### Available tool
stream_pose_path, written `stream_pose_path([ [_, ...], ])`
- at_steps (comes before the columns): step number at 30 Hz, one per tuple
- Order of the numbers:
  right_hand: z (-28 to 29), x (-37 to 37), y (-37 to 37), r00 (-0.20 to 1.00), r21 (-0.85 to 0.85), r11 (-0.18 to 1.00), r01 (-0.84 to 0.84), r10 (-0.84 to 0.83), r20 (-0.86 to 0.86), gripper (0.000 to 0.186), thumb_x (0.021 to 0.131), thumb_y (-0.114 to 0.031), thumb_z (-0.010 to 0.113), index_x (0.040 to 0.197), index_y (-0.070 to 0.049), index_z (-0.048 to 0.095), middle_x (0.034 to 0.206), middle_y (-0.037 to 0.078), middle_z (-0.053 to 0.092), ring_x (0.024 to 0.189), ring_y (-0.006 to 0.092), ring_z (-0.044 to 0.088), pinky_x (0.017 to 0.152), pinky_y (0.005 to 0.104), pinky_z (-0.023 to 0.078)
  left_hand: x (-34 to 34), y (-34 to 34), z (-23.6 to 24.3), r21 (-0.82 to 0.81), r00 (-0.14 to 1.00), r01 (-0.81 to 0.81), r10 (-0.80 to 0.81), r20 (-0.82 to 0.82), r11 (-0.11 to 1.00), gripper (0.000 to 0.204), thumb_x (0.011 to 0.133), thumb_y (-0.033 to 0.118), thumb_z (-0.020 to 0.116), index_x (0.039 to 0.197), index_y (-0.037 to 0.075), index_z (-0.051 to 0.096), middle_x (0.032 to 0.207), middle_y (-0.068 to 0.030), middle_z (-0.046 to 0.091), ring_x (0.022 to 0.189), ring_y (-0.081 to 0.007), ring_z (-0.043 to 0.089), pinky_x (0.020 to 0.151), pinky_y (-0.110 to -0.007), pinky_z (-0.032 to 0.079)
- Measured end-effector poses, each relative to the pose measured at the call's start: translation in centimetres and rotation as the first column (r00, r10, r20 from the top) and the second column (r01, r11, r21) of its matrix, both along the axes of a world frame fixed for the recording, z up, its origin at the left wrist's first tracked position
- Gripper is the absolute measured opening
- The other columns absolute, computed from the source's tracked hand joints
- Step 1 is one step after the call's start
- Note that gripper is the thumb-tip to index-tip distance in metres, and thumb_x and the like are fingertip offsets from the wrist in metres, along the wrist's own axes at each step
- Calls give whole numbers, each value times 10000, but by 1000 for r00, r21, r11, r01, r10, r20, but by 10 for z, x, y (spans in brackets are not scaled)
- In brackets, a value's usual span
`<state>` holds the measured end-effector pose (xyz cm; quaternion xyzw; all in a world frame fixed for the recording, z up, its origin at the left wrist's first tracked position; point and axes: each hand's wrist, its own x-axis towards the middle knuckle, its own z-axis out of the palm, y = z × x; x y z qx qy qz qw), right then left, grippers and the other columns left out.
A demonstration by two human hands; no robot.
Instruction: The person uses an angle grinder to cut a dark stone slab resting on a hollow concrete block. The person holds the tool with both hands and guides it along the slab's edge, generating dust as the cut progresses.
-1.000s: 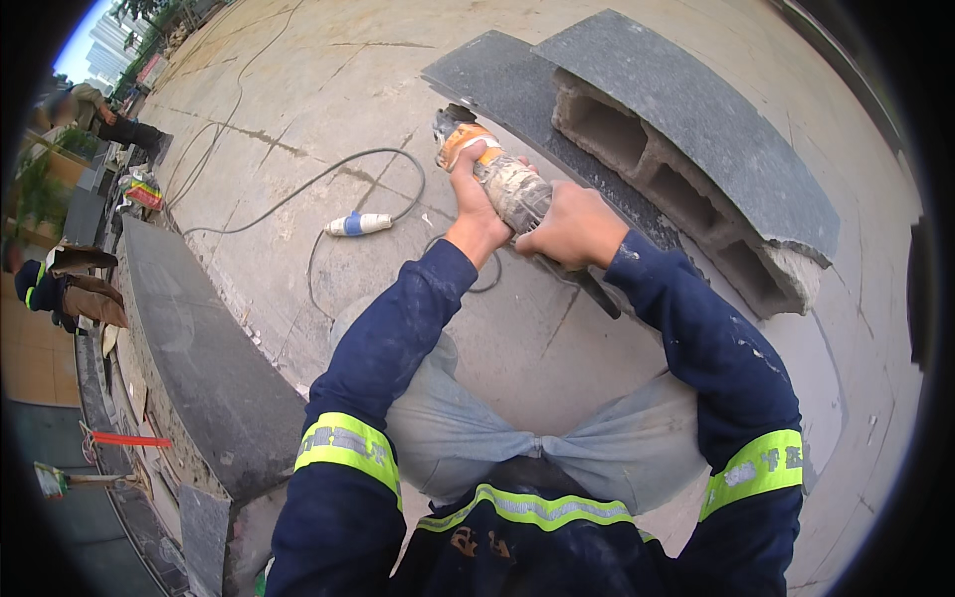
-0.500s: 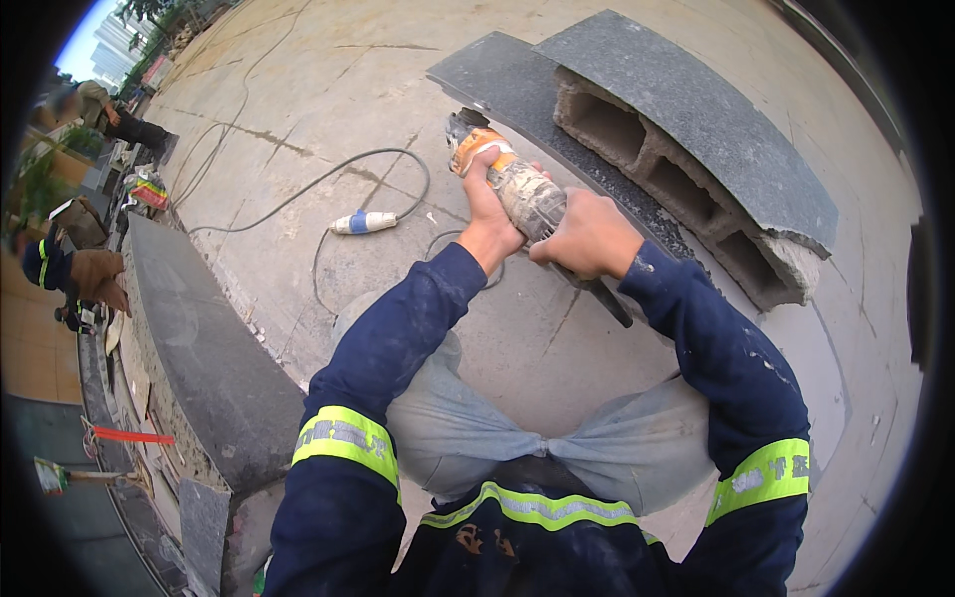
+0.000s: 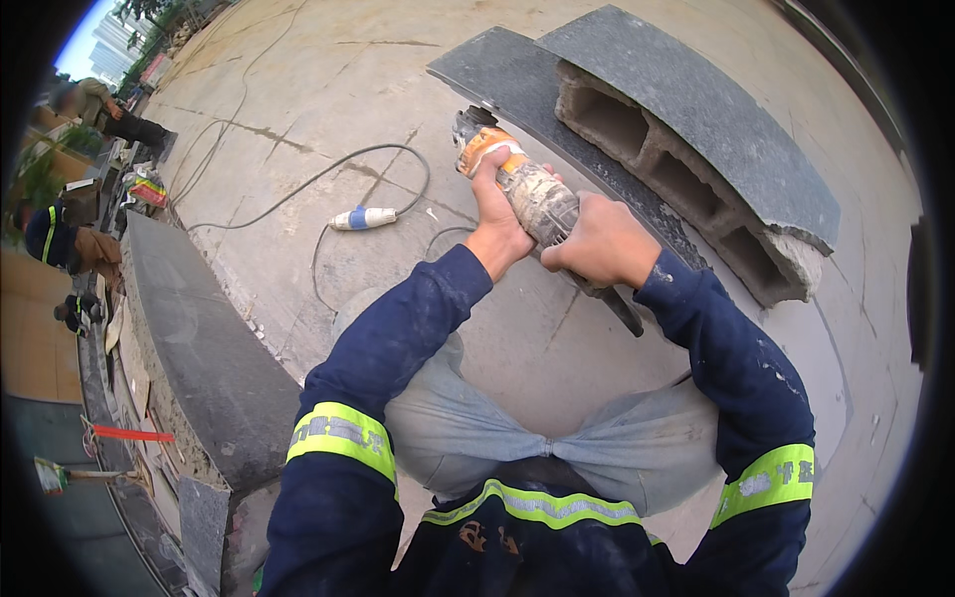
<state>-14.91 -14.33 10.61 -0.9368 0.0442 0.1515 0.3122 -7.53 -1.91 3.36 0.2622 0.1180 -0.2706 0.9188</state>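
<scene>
An orange angle grinder (image 3: 535,199), coated in pale dust, lies diagonally in both of my hands. My left hand (image 3: 497,224) wraps round its front body, below the head. My right hand (image 3: 607,239) grips the rear end, from which a long dark part extends down to the right. The grinder's head is at the near edge of a dark grey stone slab (image 3: 487,70); whether it touches cannot be told. A second grey slab (image 3: 686,119) rests on a hollow concrete block (image 3: 751,264) to the right. The wheel is mostly hidden.
A cord with a white-and-blue connector (image 3: 363,219) lies on the concrete ground left of the grinder. A long grey slab (image 3: 189,328) runs along my left, beside a red bar (image 3: 132,435) and debris. Co-workers (image 3: 114,119) are at the far left.
The grinder and both my hands have shifted slightly right, and my right hand is a little lower. The co-worker in dark clothing and reflective stripes at the left has changed posture.
</scene>
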Motion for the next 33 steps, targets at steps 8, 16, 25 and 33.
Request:
stream_pose_path([
  [8, -7, 8, 0, 1000, -5, 1000, -8, 8, -16, 605, 582, -348, 736, 980, 82, 585, 911, 229, 651, 870, 322, 656, 767, 337, 520, 6, 2, -3, 0, 1000, -7, 7, 0, 1000, 535, 713, 452, 619, 982, 11, 482, 850, -117, 552, 798, -264, 584, 725, -396, 527],
  [16, 0, 20, 5, 1000, -6, 1000, -20, 20, -21, 587, 576, -337, 734, 962, 88, 612, 852, 208, 665, 821, 298, 671, 732, 319, 529, 20, 5, -5, -1, 998, -60, 60, 21, 998, 529, 716, 427, 622, 1007, 16, 458, 845, -129, 548, 788, -273, 581, 713, -399, 530],
  [25, -6, 40, 11, 999, 28, 1000, -5, 6, -40, 591, 571, -340, 735, 977, 74, 620, 874, 200, 669, 829, 288, 674, 740, 310, 533, 40, 12, -8, -16, 998, -65, 65, 18, 998, 510, 709, 407, 631, 1007, 39, 442, 829, -135, 547, 765, -285, 583, 697, -405, 529],
  [33, -13, 55, 14, 999, 16, 1000, -15, 16, -51, 626, 559, -357, 750, 998, 71, 620, 928, 213, 660, 844, 283, 673, 748, 313, 536, 54, 15, -14, 11, 996, -82, 82, 25, 997, 528, 702, 391, 646, 1037, 40, 437, 845, -139, 545, 778, -291, 583, 694, -409, 536],
])
